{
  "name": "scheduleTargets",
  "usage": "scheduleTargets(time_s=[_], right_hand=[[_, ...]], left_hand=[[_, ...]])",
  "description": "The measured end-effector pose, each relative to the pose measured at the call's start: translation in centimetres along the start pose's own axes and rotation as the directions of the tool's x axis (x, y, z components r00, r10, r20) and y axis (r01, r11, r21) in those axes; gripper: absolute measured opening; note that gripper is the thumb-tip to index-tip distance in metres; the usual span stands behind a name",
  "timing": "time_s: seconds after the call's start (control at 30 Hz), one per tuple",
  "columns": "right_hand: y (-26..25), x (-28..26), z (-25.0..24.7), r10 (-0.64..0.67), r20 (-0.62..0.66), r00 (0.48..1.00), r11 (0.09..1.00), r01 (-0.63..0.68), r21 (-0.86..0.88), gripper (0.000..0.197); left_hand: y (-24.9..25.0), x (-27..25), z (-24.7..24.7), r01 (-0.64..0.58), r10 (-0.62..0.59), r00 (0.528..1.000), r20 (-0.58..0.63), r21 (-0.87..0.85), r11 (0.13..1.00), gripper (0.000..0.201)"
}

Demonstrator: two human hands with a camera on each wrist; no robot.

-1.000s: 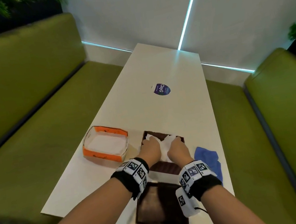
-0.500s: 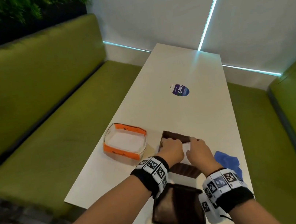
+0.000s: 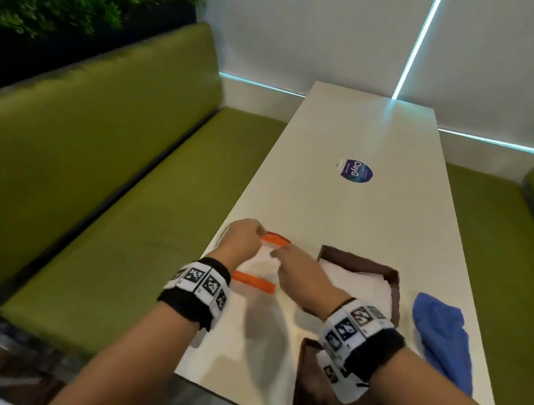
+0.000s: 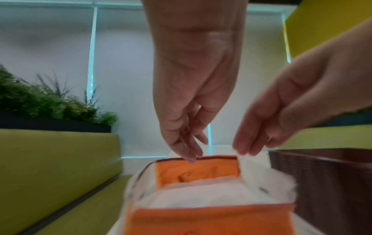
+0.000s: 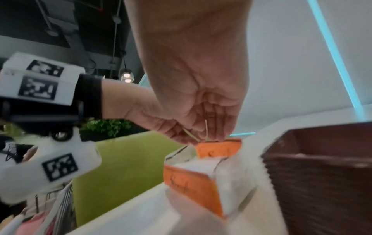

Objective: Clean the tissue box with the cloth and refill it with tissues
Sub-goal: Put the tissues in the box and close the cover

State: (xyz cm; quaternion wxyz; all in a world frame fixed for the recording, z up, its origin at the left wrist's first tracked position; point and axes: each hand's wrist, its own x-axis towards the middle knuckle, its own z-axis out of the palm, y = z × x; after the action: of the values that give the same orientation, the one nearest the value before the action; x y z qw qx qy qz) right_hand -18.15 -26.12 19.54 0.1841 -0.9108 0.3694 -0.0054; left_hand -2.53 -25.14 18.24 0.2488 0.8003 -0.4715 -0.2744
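Flanking the hands: tissue box [image 3: 362,271], blue cloth [image 3: 443,339].

White table [image 3: 399,217] bears round purple sticker [image 3: 357,171]; green bench seats [image 3: 102,199] flank it; leafy planter [image 3: 24,27] behind left backrest.

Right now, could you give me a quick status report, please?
Both hands at the orange tissue pack: left hand and right hand over its far edge, grip unclear. Brown tissue box open, tissues inside. Blue cloth idle beside it.
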Motion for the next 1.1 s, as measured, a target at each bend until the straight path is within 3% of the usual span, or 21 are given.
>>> scheduleTargets(time_s=[0.1,0.23,0.33,0.43,0.53,0.6,0.73,0.8,0.93,1.1], right_hand=[[-0.8,2.5,3.2,-0.043,0.188,0.981,0.998,0.051,-0.034,0.038],[-0.4,3.4,5.7,-0.065,0.275,0.959,0.984,0.108,-0.144,0.044],[-0.2,2.9,6.2,-0.091,0.262,0.961,0.973,0.142,-0.182,0.046],[-0.3,2.4,6.6,-0.111,0.24,0.964,0.972,0.156,-0.175,0.047],[-0.4,2.2,6.8,-0.111,0.224,0.968,0.983,0.14,-0.122,0.046],[-0.4,2.6,6.4,-0.08,0.195,0.978,0.995,0.09,-0.047,0.043],[0.2,3.5,5.9,0.007,0.1,0.995,0.999,-0.002,-0.055,0.025],[0.6,3.5,6.0,0.017,-0.001,1.0,0.999,-0.017,-0.038,0.034],[0.7,3.8,5.9,-0.005,-0.063,0.998,0.999,0.002,-0.047,0.053],[0.8,4.3,6.0,0.04,-0.071,0.997,0.996,-0.046,-0.079,0.047]], left_hand=[[-1.7,0.8,-0.7,-0.034,0.025,0.994,0.108,0.083,0.996,0.051],[-2.5,1.0,-0.3,-0.139,0.092,0.969,0.228,0.196,0.971,0.063],[-2.6,1.0,0.2,-0.214,0.131,0.951,0.28,0.292,0.932,0.057],[-2.9,1.3,0.7,-0.233,0.065,0.917,0.394,0.396,0.888,0.034],[-2.6,1.5,0.9,-0.281,0.025,0.886,0.462,0.494,0.823,0.03],[-2.3,1.4,0.8,-0.242,-0.014,0.896,0.445,0.513,0.824,0.027],[-3.0,1.8,1.1,-0.289,-0.001,0.895,0.445,0.583,0.759,0.034],[-2.8,1.7,0.9,-0.248,0.012,0.91,0.414,0.522,0.816,0.034],[-2.3,0.9,0.6,-0.288,0.045,0.898,0.438,0.507,0.813,0.019],[-3.3,0.7,-0.2,-0.349,0.144,0.901,0.41,0.486,0.801,0.025]])
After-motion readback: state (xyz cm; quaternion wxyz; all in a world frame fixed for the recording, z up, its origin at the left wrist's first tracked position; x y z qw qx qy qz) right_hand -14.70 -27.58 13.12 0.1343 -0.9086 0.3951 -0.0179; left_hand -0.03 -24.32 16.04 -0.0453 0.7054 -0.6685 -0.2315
